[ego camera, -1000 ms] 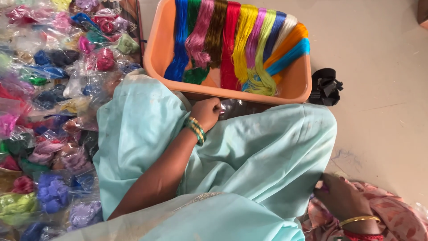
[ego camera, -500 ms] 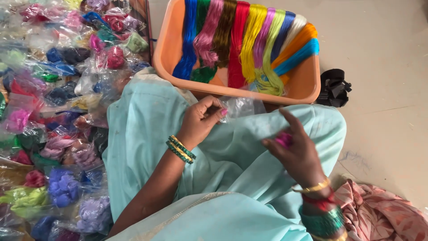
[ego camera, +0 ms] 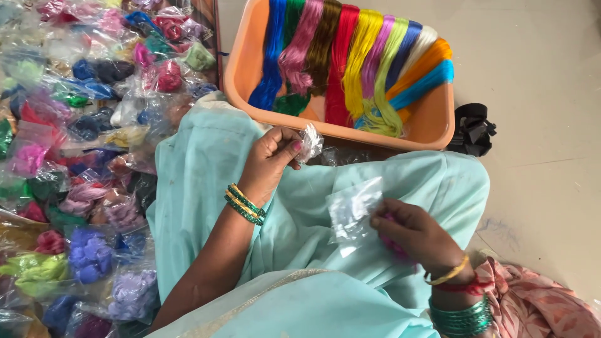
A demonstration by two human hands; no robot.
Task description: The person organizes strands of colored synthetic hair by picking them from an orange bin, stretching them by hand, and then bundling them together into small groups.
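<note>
My right hand (ego camera: 414, 236) has dropped lower onto my lap since a moment ago, fingers now closed on a clear crinkly plastic pouch (ego camera: 352, 211) with a pink tuft of thread (ego camera: 395, 245) under them. My left hand (ego camera: 273, 158) pinches a small crumpled plastic bag (ego camera: 310, 141) above my smooth pale-green cloth (ego camera: 206, 163). Left lie heaped glossy thread packets (ego camera: 81, 156). Beyond, an orange tub (ego camera: 432, 122) holds silky coloured skeins (ego camera: 350, 56) on a bare beige floor (ego camera: 538, 69).
</note>
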